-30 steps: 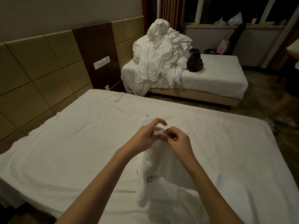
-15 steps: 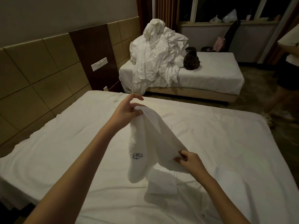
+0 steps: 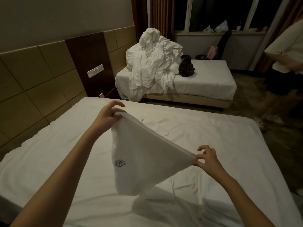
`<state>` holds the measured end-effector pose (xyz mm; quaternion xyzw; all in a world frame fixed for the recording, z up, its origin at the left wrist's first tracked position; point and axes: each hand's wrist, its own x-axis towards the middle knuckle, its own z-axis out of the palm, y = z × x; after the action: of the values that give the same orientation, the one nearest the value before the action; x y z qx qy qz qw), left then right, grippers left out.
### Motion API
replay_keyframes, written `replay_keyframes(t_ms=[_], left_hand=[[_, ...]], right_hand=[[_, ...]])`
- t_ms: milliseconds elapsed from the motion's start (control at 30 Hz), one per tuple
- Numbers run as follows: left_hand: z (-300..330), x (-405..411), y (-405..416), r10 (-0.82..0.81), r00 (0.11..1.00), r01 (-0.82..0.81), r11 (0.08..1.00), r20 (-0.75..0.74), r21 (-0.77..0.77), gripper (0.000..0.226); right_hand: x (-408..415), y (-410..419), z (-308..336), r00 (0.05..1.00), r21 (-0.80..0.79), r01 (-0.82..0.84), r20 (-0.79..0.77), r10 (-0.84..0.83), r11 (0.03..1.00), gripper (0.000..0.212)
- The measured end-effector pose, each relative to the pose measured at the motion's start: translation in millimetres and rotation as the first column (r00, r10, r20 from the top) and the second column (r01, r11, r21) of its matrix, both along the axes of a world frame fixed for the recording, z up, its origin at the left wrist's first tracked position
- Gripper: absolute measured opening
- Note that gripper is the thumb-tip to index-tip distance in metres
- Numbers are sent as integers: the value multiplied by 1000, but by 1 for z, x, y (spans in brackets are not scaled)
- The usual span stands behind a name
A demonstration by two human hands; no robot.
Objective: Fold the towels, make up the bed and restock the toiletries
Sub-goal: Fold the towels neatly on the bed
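Note:
A small white towel (image 3: 144, 154) with a blue embroidered mark hangs stretched in the air above the near bed (image 3: 54, 145). My left hand (image 3: 108, 113) pinches its far upper corner. My right hand (image 3: 207, 158) pinches the near right corner with thumb and forefinger, the other fingers spread. The top hem runs taut between the two hands, and the rest of the towel droops to a point just over the white sheet.
A second bed (image 3: 211, 79) stands beyond, heaped with crumpled white linen (image 3: 152, 66) and a dark patterned bag (image 3: 186, 68). A person (image 3: 285, 63) stands at the right edge on the floor. A padded headboard wall with a switch plate (image 3: 95, 72) runs along the left.
My hands have drawn apart: the left moved up and away, the right slid out to the right. The bunched towel has opened into a taut spread. The person at the right has come closer.

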<state>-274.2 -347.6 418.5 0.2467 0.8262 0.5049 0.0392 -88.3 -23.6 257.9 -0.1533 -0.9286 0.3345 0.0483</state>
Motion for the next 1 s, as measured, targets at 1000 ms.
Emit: replay_keyframes(t_ms=[1000], left_hand=[[-28,-23,-125,248,967,-254,939,-54,-230,20]], right_hand=[[-88,-41,110,973,-19,-189,-135,185,982,9]])
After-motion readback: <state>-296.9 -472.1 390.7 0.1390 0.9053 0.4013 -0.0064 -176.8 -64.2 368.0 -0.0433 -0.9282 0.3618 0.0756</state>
